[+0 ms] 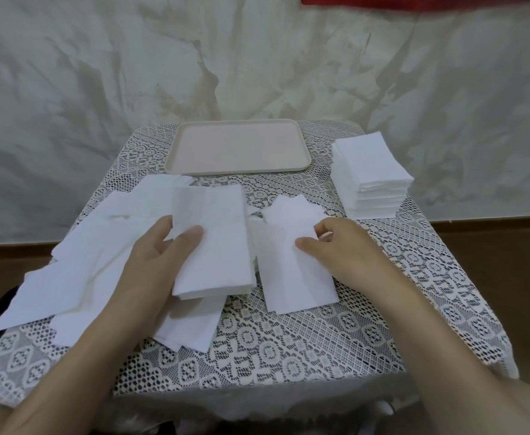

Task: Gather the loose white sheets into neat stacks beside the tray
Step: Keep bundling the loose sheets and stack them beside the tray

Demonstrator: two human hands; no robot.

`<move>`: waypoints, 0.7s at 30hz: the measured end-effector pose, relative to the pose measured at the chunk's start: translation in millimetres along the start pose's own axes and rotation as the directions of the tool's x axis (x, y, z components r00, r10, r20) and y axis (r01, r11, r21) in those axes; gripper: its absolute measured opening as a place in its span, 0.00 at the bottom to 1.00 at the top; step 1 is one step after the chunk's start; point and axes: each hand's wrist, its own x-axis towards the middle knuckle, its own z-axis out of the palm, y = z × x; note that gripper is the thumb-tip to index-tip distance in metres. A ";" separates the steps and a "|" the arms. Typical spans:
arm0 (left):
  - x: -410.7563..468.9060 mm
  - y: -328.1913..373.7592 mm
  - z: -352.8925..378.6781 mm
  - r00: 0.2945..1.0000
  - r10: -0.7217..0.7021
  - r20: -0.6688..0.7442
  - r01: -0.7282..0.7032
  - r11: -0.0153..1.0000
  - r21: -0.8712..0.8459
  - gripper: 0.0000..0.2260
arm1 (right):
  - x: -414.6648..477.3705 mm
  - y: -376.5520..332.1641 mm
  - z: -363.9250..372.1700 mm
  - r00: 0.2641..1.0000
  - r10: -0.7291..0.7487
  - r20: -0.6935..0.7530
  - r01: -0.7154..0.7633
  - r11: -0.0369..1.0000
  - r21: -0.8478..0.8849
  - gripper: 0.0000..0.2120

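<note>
Fanned pile point(291, 265) sits under the right hand point(342, 246), just right of the bundle point(216, 246) held in the left hand point(150, 255).
Left grips the bundle, thumb on top. Right pinches the pile's right edge. Long axes near parallel, pointing away from the person. Finished stack point(371, 171) is right of the tray point(238, 171), so probably the right hand's job.

Open lace cloth point(273, 346) at the near edge — loose sheets point(78, 262) crowd the left, tall stack point(373, 171) seemingly fills far right.
</note>
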 end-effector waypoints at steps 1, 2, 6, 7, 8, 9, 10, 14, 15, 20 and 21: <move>0.3 -0.5 -0.6 1.000 -0.005 -0.002 0.005 1.000 -0.002 0.15 | -1.8 -1.6 0.9 1.000 0.006 0.019 -0.006 1.000 0.025 0.26; 0.3 -0.5 -0.8 1.000 -0.011 -0.001 0.011 1.000 -0.003 0.16 | -3.4 -2.5 1.8 0.999 0.010 0.038 -0.012 0.999 0.040 0.28; -0.5 0.0 -1.4 1.000 -0.017 0.004 0.017 1.000 -0.011 0.14 | -9.4 -2.9 3.5 0.992 -0.026 0.121 0.025 1.000 0.009 0.14; -0.8 0.1 -1.1 1.000 -0.013 0.004 0.013 1.000 -0.008 0.14 | -11.3 -3.6 3.6 0.992 -0.043 0.118 0.043 0.999 -0.002 0.11; -1.0 0.2 -0.9 1.000 -0.009 0.000 0.009 1.000 -0.006 0.15 | -12.4 -4.6 3.3 0.993 -0.062 0.096 0.065 0.997 -0.030 0.09; -1.2 0.2 -0.9 1.000 -0.004 -0.002 0.004 1.000 -0.003 0.15 | -12.3 -5.7 2.9 0.995 -0.091 0.052 0.095 0.992 -0.085 0.09; -1.2 0.1 -1.0 1.000 0.002 -0.004 -0.002 1.000 -0.002 0.15 | -10.4 -6.2 2.1 0.992 -0.124 -0.011 0.121 0.980 -0.160 0.10; -0.8 -2.0 -3.1 0.999 0.028 -0.016 -0.028 1.000 -0.001 0.27 | 6.6 -3.6 -3.5 0.961 -0.193 -0.198 0.129 0.946 -0.296 0.09; -0.7 -2.4 -3.4 0.999 0.033 -0.018 -0.033 0.999 0.006 0.29 | 11.2 -2.9 -3.5 0.957 -0.188 -0.220 0.116 0.946 -0.301 0.10; 0.6 -4.5 -5.1 0.999 0.031 -0.009 -0.030 0.999 0.025 0.27 | 26.2 -1.5 5.0 0.958 -0.162 -0.236 0.076 0.939 -0.336 0.06; 1.1 -4.9 -5.2 1.000 0.029 -0.005 -0.029 0.999 0.018 0.25 | 27.7 -0.9 5.7 0.961 -0.154 -0.231 0.069 0.938 -0.339 0.06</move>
